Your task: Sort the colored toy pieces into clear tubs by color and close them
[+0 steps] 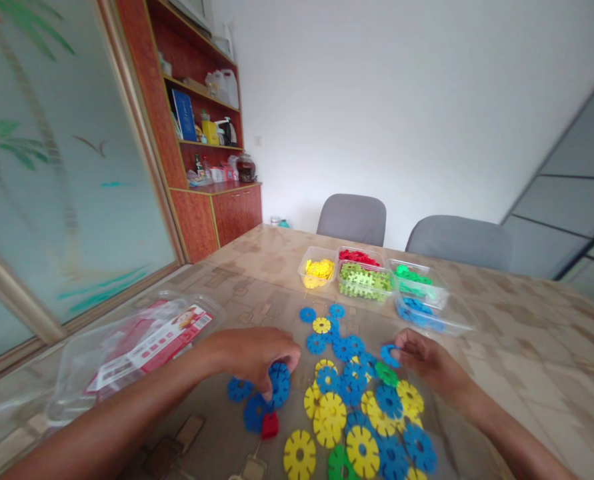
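My left hand [257, 357] is closed, thumb and fingers around a blue notched disc [279, 385]. Just below it lie more blue discs [240, 389] and a red piece [269, 425]. On the right, my right hand [421, 357] pinches another blue notched disc [389, 355] at its edge, held over the right side of the pile. Between and below the hands spreads a loose pile of yellow discs [330, 419], blue discs and a few green discs [387, 374], many overlapping.
Clear tubs hold yellow pieces [319, 269], red pieces [359, 257], light green pieces [365, 281], green pieces [413, 277] and blue pieces [417, 312] beyond the pile. Clear packaging with a red label [151, 340] lies left. Two grey chairs [351, 217] stand behind the table [247, 257].
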